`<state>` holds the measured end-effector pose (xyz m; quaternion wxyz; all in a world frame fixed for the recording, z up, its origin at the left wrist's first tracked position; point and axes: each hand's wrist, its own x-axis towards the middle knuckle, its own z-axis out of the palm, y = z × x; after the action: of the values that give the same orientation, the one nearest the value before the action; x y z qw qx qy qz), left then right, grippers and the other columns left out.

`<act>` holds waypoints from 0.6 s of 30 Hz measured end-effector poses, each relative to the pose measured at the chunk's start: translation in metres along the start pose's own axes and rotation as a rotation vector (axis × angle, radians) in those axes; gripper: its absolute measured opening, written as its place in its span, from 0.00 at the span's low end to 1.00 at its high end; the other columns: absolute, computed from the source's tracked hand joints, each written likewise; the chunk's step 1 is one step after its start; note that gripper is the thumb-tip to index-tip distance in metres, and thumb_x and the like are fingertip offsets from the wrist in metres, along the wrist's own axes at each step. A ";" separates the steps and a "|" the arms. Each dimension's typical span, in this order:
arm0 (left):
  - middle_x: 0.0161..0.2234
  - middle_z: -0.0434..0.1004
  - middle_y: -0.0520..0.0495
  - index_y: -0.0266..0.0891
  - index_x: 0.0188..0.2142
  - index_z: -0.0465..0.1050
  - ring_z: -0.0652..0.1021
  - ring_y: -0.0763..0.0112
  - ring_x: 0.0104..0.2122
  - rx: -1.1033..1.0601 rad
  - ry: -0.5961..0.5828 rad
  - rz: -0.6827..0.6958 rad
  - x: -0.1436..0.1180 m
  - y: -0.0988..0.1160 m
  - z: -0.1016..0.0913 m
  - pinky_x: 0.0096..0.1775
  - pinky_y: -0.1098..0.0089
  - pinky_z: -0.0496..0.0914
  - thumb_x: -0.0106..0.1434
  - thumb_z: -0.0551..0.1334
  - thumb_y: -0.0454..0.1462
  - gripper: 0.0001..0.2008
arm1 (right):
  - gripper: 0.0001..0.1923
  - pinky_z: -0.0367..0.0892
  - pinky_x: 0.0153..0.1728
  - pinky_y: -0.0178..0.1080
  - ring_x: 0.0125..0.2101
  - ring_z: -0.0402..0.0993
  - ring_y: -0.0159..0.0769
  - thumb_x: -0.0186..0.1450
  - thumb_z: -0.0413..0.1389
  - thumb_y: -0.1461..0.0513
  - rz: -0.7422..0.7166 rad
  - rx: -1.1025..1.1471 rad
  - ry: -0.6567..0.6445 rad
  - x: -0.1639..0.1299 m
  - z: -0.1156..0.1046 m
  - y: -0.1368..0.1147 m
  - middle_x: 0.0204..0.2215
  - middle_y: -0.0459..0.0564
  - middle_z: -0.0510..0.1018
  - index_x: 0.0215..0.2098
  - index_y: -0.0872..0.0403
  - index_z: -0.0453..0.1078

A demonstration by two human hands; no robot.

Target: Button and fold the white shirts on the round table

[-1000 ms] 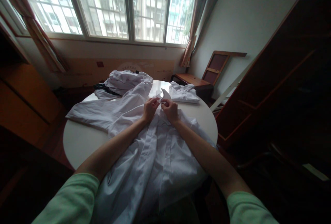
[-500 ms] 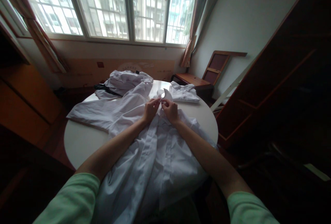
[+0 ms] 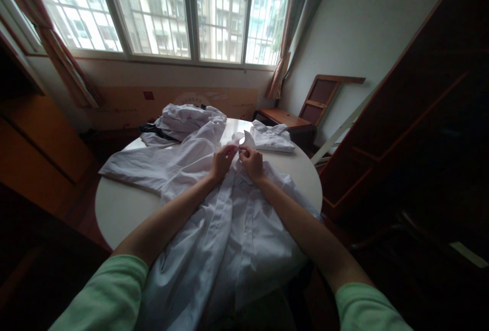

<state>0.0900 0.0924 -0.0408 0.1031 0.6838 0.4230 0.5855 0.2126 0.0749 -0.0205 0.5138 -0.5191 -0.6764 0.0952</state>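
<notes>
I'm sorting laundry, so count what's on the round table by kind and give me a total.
Spread-out white shirts: 1, pinched near the collar by the left hand and right hand
Folded white shirts: 1
Heaps of white clothes: 1
Dark garments: 1
Total: 4

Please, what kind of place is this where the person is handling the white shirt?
Probably a room in a home: a round white table piled with white shirts, curtains at a large barred window facing apartment blocks, and dark wooden furniture.
</notes>
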 end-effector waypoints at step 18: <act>0.28 0.78 0.51 0.39 0.31 0.71 0.76 0.74 0.27 -0.040 -0.008 -0.060 0.000 0.002 -0.001 0.31 0.74 0.69 0.57 0.61 0.35 0.01 | 0.14 0.61 0.30 0.34 0.22 0.67 0.33 0.58 0.53 0.61 0.003 0.008 0.009 0.000 0.001 0.002 0.22 0.47 0.75 0.39 0.56 0.76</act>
<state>0.0899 0.0906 -0.0387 0.1357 0.6711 0.4311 0.5877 0.2129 0.0767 -0.0221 0.5187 -0.5187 -0.6728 0.0963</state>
